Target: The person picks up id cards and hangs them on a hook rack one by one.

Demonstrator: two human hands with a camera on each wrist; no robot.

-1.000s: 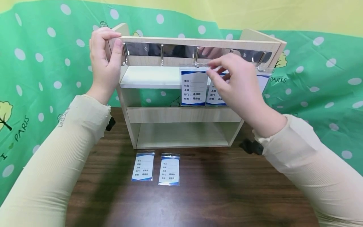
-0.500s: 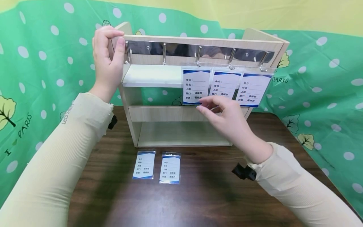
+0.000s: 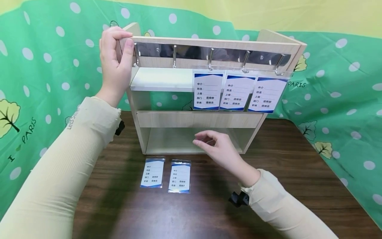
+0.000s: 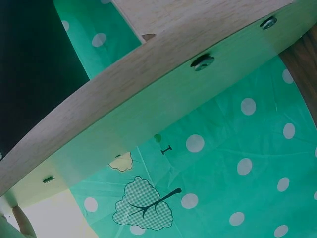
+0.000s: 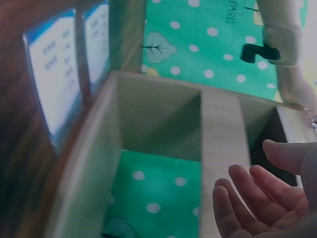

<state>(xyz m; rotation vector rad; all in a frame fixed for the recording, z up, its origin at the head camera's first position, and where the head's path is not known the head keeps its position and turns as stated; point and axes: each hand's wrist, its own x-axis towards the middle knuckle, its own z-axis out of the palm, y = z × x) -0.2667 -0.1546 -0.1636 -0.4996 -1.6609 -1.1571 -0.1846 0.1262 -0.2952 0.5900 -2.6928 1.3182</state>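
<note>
My left hand (image 3: 116, 64) grips the upper left corner of a pale wooden shelf (image 3: 197, 119), fingers over the side panel and thumb at the front. My right hand (image 3: 219, 147), fingers loosely bent and holding nothing, hovers in front of the lower compartment. Three clear-sleeved name badges hang side by side from the right-hand hooks: a left badge (image 3: 208, 91), a middle badge (image 3: 237, 93) and a right badge (image 3: 267, 95). Flat on the table before the shelf lie two more, a left card (image 3: 152, 173) and a right card (image 3: 179, 176).
Along the shelf's top runs a shiny metal hook rail (image 3: 191, 52); its two left hooks carry no badge. The shelf stands on a dark wooden table (image 3: 286, 159). Behind it hangs a green dotted cloth (image 3: 337, 99).
My right hand has left the hanging badges and moved down and left, toward the table in front of the shelf. The left hand keeps its grip on the shelf corner.
</note>
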